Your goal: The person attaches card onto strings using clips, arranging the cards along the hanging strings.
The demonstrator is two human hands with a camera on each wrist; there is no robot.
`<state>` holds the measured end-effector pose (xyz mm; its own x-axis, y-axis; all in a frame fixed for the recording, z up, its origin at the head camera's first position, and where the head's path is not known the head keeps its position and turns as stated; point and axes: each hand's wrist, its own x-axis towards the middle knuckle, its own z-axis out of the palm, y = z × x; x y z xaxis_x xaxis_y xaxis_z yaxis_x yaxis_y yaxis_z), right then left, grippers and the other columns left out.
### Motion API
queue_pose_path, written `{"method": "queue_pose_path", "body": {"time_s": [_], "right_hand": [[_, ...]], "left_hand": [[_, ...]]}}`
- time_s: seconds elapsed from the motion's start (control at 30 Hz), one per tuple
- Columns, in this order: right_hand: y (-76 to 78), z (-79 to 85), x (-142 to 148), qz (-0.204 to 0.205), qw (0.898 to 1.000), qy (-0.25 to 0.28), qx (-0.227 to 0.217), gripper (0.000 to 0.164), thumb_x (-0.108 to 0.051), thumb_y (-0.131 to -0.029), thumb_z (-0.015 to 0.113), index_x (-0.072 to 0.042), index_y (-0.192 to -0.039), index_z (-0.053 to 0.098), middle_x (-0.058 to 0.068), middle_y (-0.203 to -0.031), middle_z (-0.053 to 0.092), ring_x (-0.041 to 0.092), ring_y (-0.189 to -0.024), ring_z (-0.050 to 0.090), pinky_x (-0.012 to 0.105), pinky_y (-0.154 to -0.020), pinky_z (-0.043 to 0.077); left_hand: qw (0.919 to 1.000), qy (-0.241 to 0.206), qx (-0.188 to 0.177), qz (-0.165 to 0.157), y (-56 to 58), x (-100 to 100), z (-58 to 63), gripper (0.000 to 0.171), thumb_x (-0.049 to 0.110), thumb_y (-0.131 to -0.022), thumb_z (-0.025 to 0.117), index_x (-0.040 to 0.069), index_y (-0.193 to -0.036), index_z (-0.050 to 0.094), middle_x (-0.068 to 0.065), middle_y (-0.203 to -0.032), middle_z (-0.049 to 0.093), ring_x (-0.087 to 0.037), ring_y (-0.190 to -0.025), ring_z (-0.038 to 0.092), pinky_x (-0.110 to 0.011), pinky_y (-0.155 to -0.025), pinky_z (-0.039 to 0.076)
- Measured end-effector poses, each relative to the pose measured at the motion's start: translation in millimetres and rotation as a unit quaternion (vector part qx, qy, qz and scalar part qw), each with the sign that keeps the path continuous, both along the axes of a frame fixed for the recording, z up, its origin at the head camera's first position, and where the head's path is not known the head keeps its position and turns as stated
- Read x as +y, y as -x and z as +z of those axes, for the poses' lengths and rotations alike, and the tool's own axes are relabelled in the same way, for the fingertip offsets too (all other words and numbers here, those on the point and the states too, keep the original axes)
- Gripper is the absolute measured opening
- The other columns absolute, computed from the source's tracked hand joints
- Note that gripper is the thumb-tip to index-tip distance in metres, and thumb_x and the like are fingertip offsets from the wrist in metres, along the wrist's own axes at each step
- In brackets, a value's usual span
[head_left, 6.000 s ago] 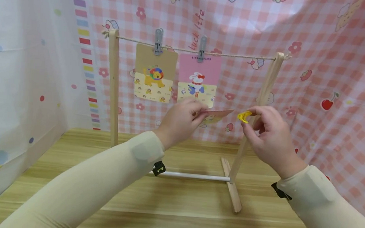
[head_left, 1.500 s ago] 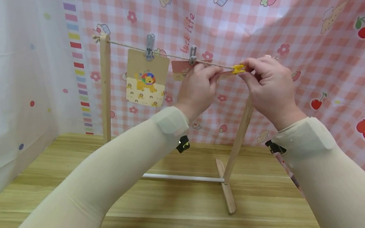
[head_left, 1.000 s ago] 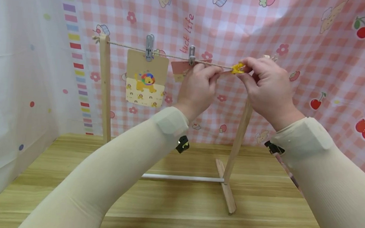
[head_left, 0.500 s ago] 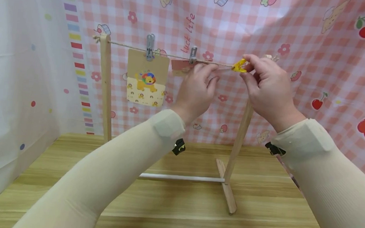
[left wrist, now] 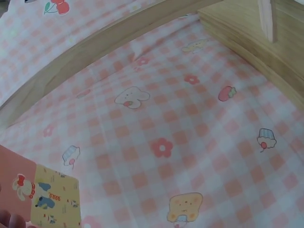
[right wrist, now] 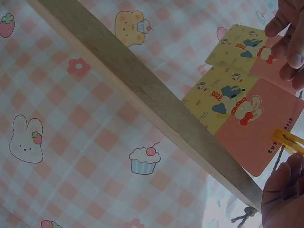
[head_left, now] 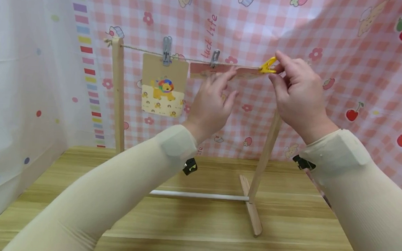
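In the head view my left hand (head_left: 212, 103) is open, fingers extended just below the twine and in front of a pink rabbit card (head_left: 198, 71), which hangs from a grey clothespin (head_left: 215, 58) and is seen almost edge-on. My right hand (head_left: 297, 95) has thumb and index parted around the handle ends of a yellow clothespin (head_left: 268, 66). That clothespin bites the twine and the corner of a second pink rabbit card (right wrist: 259, 128), whose printed face shows in the right wrist view. A tan lion card (head_left: 163, 85) hangs at left from another grey clothespin (head_left: 166, 50).
The twine spans two wooden posts (head_left: 118, 97) of a stand with a white bottom rod (head_left: 200, 195) and a wooden foot (head_left: 251, 207). It stands on a wood-grain tabletop (head_left: 180, 231). Pink checked cloth (head_left: 331, 26) hangs behind and on the right, white dotted cloth (head_left: 35, 73) on the left.
The yellow clothespin and card have come up to the twine and its handles have spread. My left fingers have let go of the card and drawn down-left; my right fingers have parted.
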<state>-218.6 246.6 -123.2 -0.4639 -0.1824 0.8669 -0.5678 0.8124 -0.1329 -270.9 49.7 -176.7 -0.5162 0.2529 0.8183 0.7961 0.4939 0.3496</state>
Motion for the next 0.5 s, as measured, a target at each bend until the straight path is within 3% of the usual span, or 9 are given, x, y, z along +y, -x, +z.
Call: {"method": "queue_pose_path", "body": {"time_s": [0.3, 0.5], "right_hand": [[-0.1, -0.4, -3, -0.004, 1.0, 0.015, -0.01, 0.047, -0.012, -0.107, 0.058, -0.008, -0.154, 0.052, 0.016, -0.121, 0.067, 0.011, -0.083, 0.048, 0.014, -0.072, 0.038], [-0.3, -4.4, -4, -0.007, 1.0, 0.019, -0.009, 0.047, -0.014, -0.106, 0.06, -0.008, -0.152, 0.055, 0.015, -0.125, 0.066, 0.013, -0.085, 0.049, 0.015, -0.074, 0.038]], "left_hand": [[0.9997, 0.022, 0.014, -0.002, -2.4, -12, -8.9, 0.046, 0.02, -0.107, 0.062, 0.006, -0.15, 0.053, -0.008, -0.149, 0.061, -0.023, -0.137, 0.055, -0.032, -0.121, 0.04], [0.9975, 0.059, 0.04, -0.006, -8.4, -23, -16.8, 0.045, 0.022, -0.106, 0.063, 0.005, -0.147, 0.056, -0.01, -0.143, 0.063, -0.023, -0.135, 0.056, -0.034, -0.121, 0.04]]}}
